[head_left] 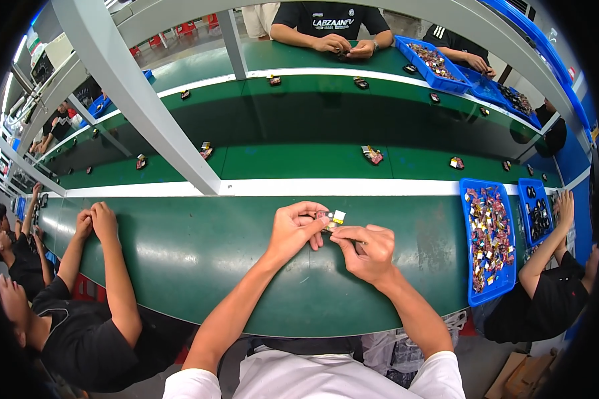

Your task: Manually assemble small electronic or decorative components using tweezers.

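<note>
In front of me, above the green tabletop (246,259), my left hand (291,230) is closed around a small electronic part (325,217). A white and yellow square piece sticks out at the part's upper right, and a dark and reddish body shows between my fingers. My right hand (369,250) has its thumb and forefinger pinched together at the part's lower right edge. Whatever sits between those right fingertips is too small and too covered to make out. The underside of the part is hidden by my left fingers.
Right of me lies a blue tray (467,266) of red, white and yellow parts, beside a smaller blue tray (543,242) of black pieces. Beyond a white rail (313,188), a green belt (299,161) carries similar parts. A grey post (160,126) rises left; co-workers sit around.
</note>
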